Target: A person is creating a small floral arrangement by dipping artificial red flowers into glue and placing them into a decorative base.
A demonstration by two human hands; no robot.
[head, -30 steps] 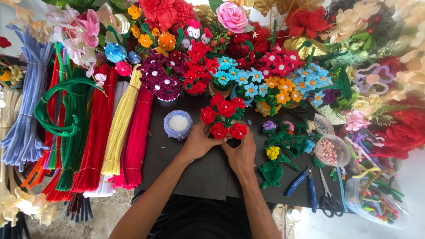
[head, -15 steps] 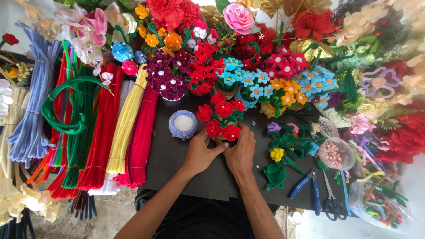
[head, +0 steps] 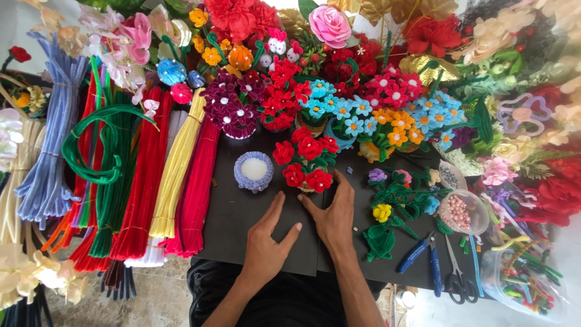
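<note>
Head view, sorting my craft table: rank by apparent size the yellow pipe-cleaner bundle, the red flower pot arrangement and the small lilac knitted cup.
1. Yellow pipe-cleaner bundle
2. Red flower pot arrangement
3. Small lilac knitted cup

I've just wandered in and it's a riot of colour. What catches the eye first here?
First, the small pot of red pipe-cleaner flowers at the centre of the black mat, with the left hand and right hand lying flat just below it. Left of the mat, bundles of pipe cleaners fan out in red, yellow and green.
</note>
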